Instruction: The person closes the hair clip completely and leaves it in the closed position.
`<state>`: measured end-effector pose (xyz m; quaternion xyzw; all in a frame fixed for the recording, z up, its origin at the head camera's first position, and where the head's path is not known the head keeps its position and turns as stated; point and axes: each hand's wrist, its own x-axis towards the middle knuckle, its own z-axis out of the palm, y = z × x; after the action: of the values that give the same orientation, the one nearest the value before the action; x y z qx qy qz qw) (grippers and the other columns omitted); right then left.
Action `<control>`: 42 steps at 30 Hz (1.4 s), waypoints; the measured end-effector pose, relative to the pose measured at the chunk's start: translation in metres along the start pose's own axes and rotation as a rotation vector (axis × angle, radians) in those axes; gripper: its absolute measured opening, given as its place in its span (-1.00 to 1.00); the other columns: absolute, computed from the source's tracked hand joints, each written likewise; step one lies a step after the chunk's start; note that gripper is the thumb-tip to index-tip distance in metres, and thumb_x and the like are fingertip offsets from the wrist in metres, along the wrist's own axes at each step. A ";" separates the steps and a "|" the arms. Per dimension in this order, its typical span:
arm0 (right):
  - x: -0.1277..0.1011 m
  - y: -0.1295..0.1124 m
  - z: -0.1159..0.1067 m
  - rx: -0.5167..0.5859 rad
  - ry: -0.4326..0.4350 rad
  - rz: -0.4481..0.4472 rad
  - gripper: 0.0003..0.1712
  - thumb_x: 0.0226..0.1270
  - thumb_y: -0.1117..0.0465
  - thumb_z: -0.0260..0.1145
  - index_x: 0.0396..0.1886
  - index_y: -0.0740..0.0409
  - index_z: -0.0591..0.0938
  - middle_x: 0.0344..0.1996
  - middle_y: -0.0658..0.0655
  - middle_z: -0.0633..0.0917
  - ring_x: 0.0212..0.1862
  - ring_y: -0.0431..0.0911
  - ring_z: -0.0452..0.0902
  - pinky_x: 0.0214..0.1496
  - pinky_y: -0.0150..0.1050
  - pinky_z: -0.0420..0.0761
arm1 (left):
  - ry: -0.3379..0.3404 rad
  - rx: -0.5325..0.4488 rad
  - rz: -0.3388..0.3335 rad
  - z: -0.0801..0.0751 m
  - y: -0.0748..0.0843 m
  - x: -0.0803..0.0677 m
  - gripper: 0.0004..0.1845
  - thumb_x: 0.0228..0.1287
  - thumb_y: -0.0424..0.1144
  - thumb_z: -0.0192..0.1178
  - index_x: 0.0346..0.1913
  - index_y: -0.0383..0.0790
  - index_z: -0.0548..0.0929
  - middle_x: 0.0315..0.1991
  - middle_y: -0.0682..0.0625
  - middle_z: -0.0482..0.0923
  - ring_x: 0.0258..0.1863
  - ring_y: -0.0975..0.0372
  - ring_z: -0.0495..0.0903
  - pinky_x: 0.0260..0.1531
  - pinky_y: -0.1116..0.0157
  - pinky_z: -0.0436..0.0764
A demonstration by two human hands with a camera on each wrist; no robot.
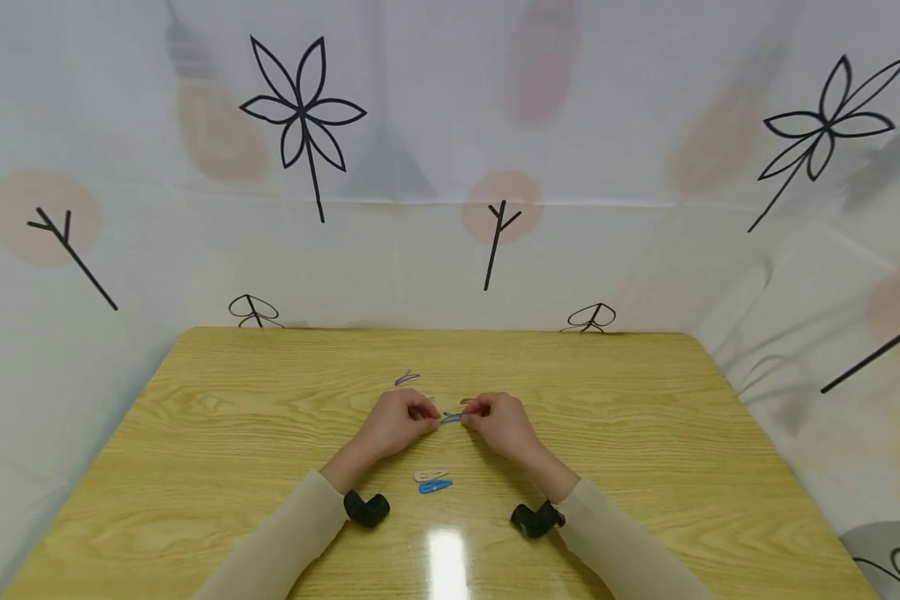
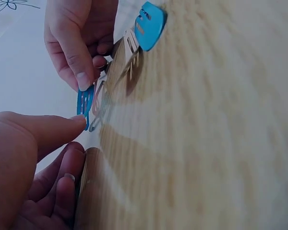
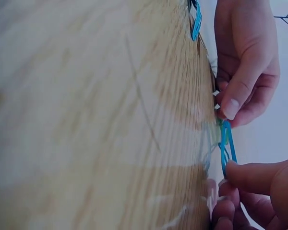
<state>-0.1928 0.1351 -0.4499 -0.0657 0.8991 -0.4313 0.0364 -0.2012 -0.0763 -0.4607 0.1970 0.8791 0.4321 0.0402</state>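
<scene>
Head view: left hand (image 1: pixel 399 422) & right hand (image 1: pixel 498 422) each pinch one end of blue hair clip (image 1: pixel 451 418) just above table (image 1: pixel 195 467) centre; beige clip (image 1: pixel 431 475) & another blue clip (image 1: pixel 435 487) lie nearer. Left wrist: thumb on held clip (image 2: pixel 84 104). Right wrist: same clip (image 3: pixel 226 143) pinched at both ends.

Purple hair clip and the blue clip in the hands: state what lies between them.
Head view: only bare table separates the purple clip from the held blue clip.

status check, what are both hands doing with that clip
Left hand and right hand pinch small blue metal hair clip at its ends. Held just above wooden table. Nothing in the way.
</scene>
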 end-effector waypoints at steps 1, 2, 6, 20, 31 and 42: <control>0.000 0.000 0.000 0.001 0.001 0.001 -0.94 0.26 0.30 0.45 -0.41 0.14 0.73 -0.25 0.04 0.75 -0.32 -0.15 0.54 -0.28 -0.23 0.51 | -0.004 -0.003 0.000 0.000 0.000 0.000 -0.96 0.23 -0.27 0.41 -0.27 -0.13 0.77 -0.37 0.16 0.57 -0.43 0.33 0.54 -0.36 0.31 0.55; 0.000 -0.001 0.000 0.002 0.003 -0.001 -0.94 0.26 0.30 0.45 -0.41 0.13 0.73 -0.23 0.05 0.75 -0.30 -0.15 0.56 -0.28 -0.24 0.51 | -0.007 -0.009 -0.002 -0.001 0.001 -0.001 -0.95 0.23 -0.26 0.42 -0.27 -0.13 0.77 -0.37 0.16 0.57 -0.42 0.32 0.54 -0.36 0.31 0.55; -0.001 -0.003 0.001 0.016 -0.003 -0.010 -0.93 0.27 0.30 0.45 -0.42 0.12 0.73 -0.14 0.07 0.76 -0.17 -0.08 0.63 -0.21 -0.22 0.54 | -0.019 -0.021 -0.011 -0.002 0.003 -0.003 -0.93 0.24 -0.20 0.42 -0.29 -0.10 0.77 -0.38 0.17 0.57 -0.42 0.31 0.54 -0.36 0.30 0.55; -0.008 -0.009 -0.006 0.090 -0.034 -0.035 -0.94 0.32 0.28 0.41 -0.30 0.20 0.75 -0.10 0.11 0.74 -0.21 -0.11 0.57 -0.26 -0.25 0.55 | 0.000 -0.070 0.007 -0.004 0.003 -0.006 -0.77 0.37 -0.21 0.31 0.02 -0.17 0.69 -0.27 0.14 0.64 -0.35 0.32 0.60 -0.26 0.27 0.59; -0.014 -0.015 -0.007 0.153 -0.030 -0.004 -0.96 0.32 0.32 0.39 -0.28 0.16 0.75 -0.15 0.07 0.72 -0.26 -0.12 0.54 -0.27 -0.23 0.54 | -0.073 -0.121 0.030 -0.006 0.006 -0.010 -0.71 0.43 -0.12 0.23 0.08 -0.19 0.70 -0.03 0.06 0.65 -0.24 0.28 0.61 -0.23 0.27 0.59; -0.014 -0.012 -0.005 0.193 -0.009 0.003 -0.94 0.34 0.32 0.38 -0.32 0.15 0.75 -0.06 0.12 0.73 -0.07 -0.04 0.62 -0.22 -0.23 0.56 | -0.108 -0.127 0.055 -0.009 0.006 -0.013 -0.79 0.40 -0.17 0.27 0.00 -0.13 0.71 -0.15 0.11 0.65 -0.28 0.26 0.59 -0.27 0.27 0.58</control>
<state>-0.1786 0.1337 -0.4376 -0.0625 0.8532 -0.5157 0.0469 -0.1900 -0.0849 -0.4518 0.2409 0.8409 0.4767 0.0879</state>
